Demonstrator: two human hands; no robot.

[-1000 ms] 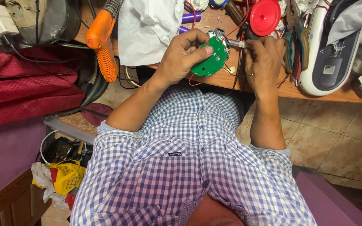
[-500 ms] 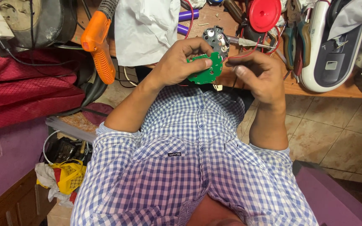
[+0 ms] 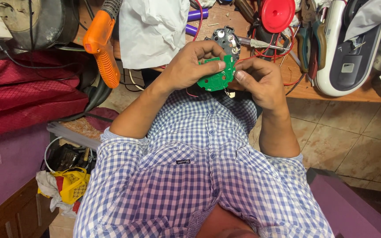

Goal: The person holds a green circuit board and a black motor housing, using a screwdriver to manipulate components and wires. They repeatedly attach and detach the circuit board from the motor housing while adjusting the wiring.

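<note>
Both hands meet above the worktop [image 3: 305, 90] edge: the left hand [image 3: 190, 61] grips a round green circuit board [image 3: 217, 77] by its rim, and the right hand [image 3: 259, 79] pinches the board's other side. A grey motor part [image 3: 225, 39] sits just behind it, joined by red wires [image 3: 265, 53]. An orange tool [image 3: 100, 44] lies well to the left.

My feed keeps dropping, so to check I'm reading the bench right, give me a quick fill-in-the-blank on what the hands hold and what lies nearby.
1. Both the left hand and right hand grip a round circuit board coloured ____.
2. The glue gun left of the hands is ____.
3. The round lid on the workbench is ____.
4. The person's checked shirt is white and ____.

Missing words: green; orange; red; blue
</note>
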